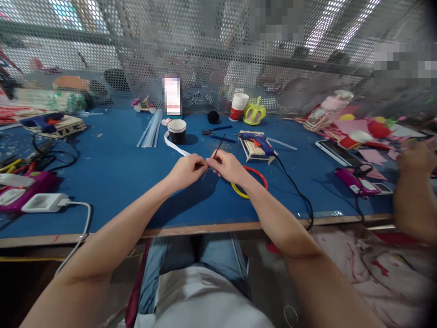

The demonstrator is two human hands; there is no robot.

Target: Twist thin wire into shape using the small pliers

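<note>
Over the middle of the blue table, my left hand and my right hand meet with fingertips pinched together. A thin dark stem-like strip runs between them and sticks up past the right fingers. The pinching fingers cover its lower part, and its material is too small to tell. Just beyond the left hand, a white ribbon trails from beside a black paper cup. A red and yellow ring lies partly under my right forearm. The blue glue gun rests on a small wooden stick rack to the right.
Behind my hands are pliers, a black pompom, clear glue sticks, a red-white cup and a yellow crown-shaped item. Power strips crowd the left. At right, a phone and a co-worker's arm.
</note>
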